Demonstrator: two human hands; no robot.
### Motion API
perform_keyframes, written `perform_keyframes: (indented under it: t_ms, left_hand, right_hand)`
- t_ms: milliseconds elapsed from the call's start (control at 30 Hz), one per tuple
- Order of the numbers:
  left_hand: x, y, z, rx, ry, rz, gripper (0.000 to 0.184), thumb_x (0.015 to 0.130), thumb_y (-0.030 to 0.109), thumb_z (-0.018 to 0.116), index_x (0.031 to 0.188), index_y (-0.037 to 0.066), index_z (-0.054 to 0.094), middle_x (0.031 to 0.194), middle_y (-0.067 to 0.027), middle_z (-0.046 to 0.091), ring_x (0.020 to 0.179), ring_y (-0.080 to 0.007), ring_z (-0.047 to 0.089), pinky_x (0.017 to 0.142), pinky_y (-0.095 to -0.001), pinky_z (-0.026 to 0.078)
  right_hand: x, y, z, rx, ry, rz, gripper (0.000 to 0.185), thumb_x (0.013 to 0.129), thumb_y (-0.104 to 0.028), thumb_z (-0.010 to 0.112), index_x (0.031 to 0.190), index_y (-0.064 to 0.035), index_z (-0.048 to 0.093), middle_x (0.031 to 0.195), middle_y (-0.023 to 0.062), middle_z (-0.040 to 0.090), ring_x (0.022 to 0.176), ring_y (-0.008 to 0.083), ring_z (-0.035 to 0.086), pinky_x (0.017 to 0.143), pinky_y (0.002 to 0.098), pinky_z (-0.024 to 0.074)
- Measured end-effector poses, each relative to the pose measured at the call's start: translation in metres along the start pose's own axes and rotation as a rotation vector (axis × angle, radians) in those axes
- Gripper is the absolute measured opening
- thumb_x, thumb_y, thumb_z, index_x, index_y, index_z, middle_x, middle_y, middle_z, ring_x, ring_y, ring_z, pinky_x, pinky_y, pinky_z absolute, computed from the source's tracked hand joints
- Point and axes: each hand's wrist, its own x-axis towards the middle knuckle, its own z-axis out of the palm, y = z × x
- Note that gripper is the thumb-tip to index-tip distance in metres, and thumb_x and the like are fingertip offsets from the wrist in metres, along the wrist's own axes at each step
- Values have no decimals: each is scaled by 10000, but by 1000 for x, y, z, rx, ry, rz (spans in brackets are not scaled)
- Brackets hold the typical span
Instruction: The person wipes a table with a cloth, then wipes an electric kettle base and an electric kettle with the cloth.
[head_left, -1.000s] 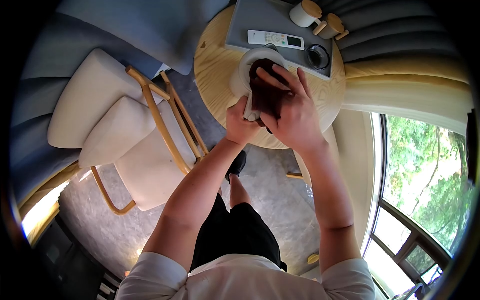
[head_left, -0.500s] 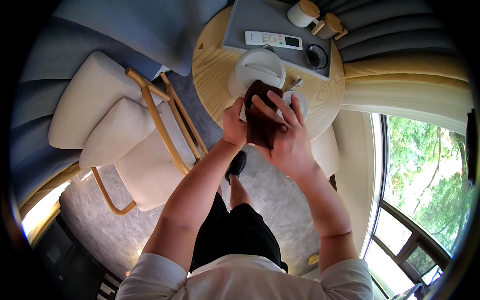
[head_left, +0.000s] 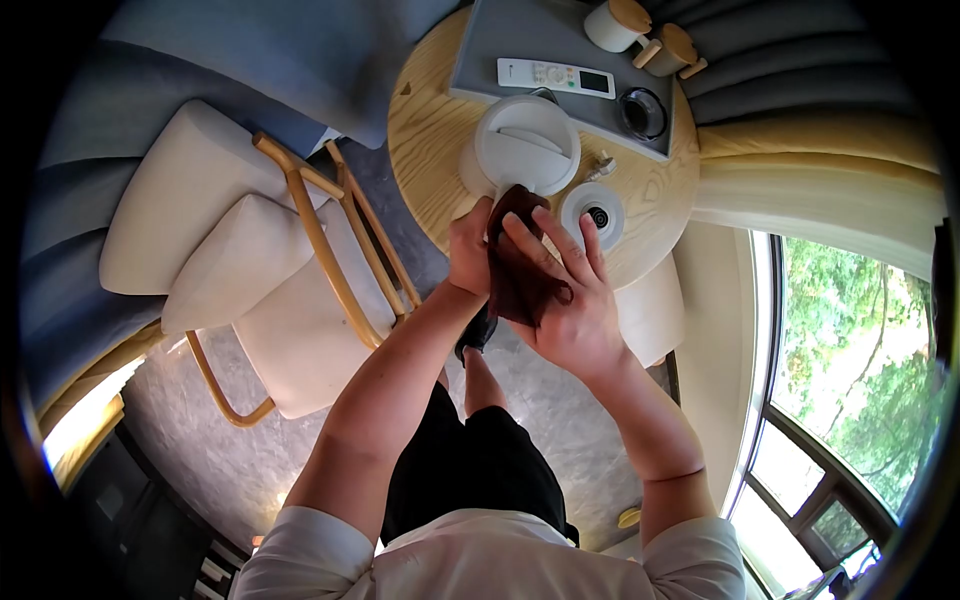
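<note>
A white electric kettle [head_left: 525, 145] with a lid stands at or just over the front of the round wooden table; I cannot tell whether it touches the wood. My left hand [head_left: 468, 250] is closed at its near side, where the handle appears to be, mostly covered by a dark brown cloth [head_left: 520, 275]. Fingers of my right hand [head_left: 575, 310] press this cloth against the handle area, its loose end hanging below. Just right of the kettle lies its round white power base [head_left: 593, 216], with a plug [head_left: 601, 167] behind it.
On the round wooden table [head_left: 425, 130], a grey tray [head_left: 480, 60] carries a white remote [head_left: 556, 77], a dark glass ashtray [head_left: 641, 113] and two wooden-lidded mugs [head_left: 616, 25]. A cushioned wooden-armed chair [head_left: 300, 340] stands at left, a window [head_left: 850, 350] at right.
My right hand and the cloth have shifted slightly down and toward me, along the handle area. The power base beside the kettle now shows more fully. My left hand keeps its grip.
</note>
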Motion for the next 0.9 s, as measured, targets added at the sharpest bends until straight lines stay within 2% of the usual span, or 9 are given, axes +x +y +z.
perform_keyframes:
  t_ms: [100, 200, 267, 333, 500, 700, 767, 867, 900]
  left_hand:
    - [-2, -29, 12, 82, 56, 64, 285, 950, 250, 760, 1165, 71, 703, 940, -130, 791, 770, -322, 775, 662, -363, 614]
    - [-8, -47, 10, 204, -62, 69, 460, 1033, 297, 607, 1436, 83, 542, 1301, -133, 655, 1142, -287, 648, 948, -386, 523]
    - [-12, -50, 8, 438, -139, 225, 608, 1087, 413, 457, 1601, 105, 355, 1581, -126, 427, 1439, -294, 413, 1178, -417, 340]
    - [-11, -45, 8, 412, -169, 237, 656, 1120, 420, 393, 1678, 101, 263, 1714, -126, 325, 1585, -291, 306, 1293, -423, 258]
    - [0, -26, 13, -227, -154, 22, 606, 1137, 261, 424, 1677, 70, 225, 1717, -131, 308, 1602, -270, 281, 1311, -387, 241]
    - [-4, -19, 1, 536, -80, 254, 702, 1083, 332, 570, 1664, 71, 277, 1699, -142, 361, 1579, -253, 340, 1275, -398, 306]
    - [-3, -10, -2, 529, -54, 275, 644, 998, 340, 679, 1506, 61, 398, 1491, -143, 482, 1371, -269, 471, 1103, -401, 393]
    - [4, 9, 1, 345, 92, 299, 399, 831, 284, 832, 1114, 51, 675, 979, -145, 758, 874, -328, 758, 716, -396, 595]
    - [4, 11, 1, 294, 103, 262, 357, 811, 248, 841, 1056, 51, 672, 910, -145, 751, 811, -341, 753, 684, -390, 588]
  right_hand:
    - [14, -6, -1, -39, 9, 47, 581, 852, -328, 820, 1370, -86, 716, 1564, 35, 579, 1498, 305, 460, 1255, 578, 317]
    - [33, -9, -2, -26, 10, 79, 571, 851, -307, 812, 1359, -66, 717, 1554, 50, 584, 1497, 300, 445, 1248, 581, 323]
    - [46, -10, 1, -42, 27, 78, 568, 852, -307, 798, 1352, -51, 717, 1545, 58, 589, 1485, 297, 444, 1249, 562, 331]
    - [59, -11, 6, -64, 58, 80, 568, 855, -315, 788, 1351, -48, 717, 1537, 58, 596, 1482, 299, 446, 1251, 551, 335]
    - [78, -5, 10, -26, 99, 122, 550, 882, -324, 755, 1364, -61, 718, 1514, 60, 630, 1477, 286, 470, 1264, 558, 323]
    - [62, 0, 6, -18, 105, 105, 569, 848, -311, 784, 1366, -84, 719, 1517, 55, 627, 1497, 286, 462, 1272, 589, 291]
    - [54, 5, 3, 13, 100, 106, 586, 833, -294, 801, 1373, -86, 715, 1533, 56, 612, 1513, 287, 448, 1274, 591, 283]
    - [41, 13, -6, 52, 82, 125, 601, 827, -270, 813, 1387, -82, 705, 1557, 67, 589, 1524, 307, 439, 1267, 593, 296]
    - [36, 16, -9, 64, 74, 134, 604, 828, -262, 815, 1392, -79, 701, 1565, 72, 581, 1525, 317, 439, 1262, 594, 304]
